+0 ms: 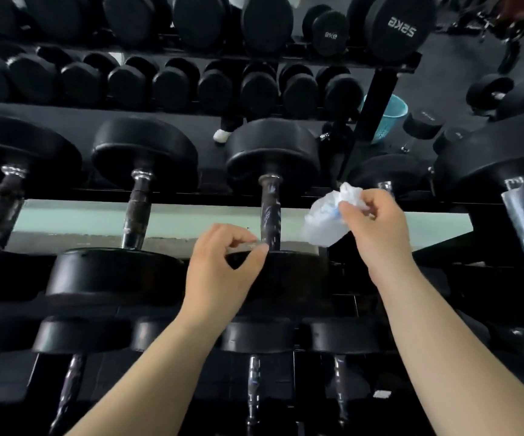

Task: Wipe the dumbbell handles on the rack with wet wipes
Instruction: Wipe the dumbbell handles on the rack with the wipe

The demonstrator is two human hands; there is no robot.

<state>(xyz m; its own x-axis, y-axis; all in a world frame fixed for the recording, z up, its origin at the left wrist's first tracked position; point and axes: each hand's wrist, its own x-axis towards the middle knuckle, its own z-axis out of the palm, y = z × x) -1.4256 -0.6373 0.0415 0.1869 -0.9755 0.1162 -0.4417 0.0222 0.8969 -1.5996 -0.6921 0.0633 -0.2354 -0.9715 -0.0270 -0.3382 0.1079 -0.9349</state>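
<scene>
Dumbbell handles (137, 209) stand in two rows on the rack (377, 99) before me. On the row at hand level I count four in plain sight, plus the tip of a fifth showing just above my right hand (377, 225); on the row below I count four more. That right hand pinches one crumpled wet wipe (330, 215) between thumb and fingers, held up in the air just right of the third handle (270, 212) and not touching it. My left hand (222, 256) sits at the foot of that same handle, fingers curled, thumb and forefinger tips nearly meeting beside the metal; whether they pinch anything I cannot tell. One teal basket (389, 114) shows behind the rack's upright post.
</scene>
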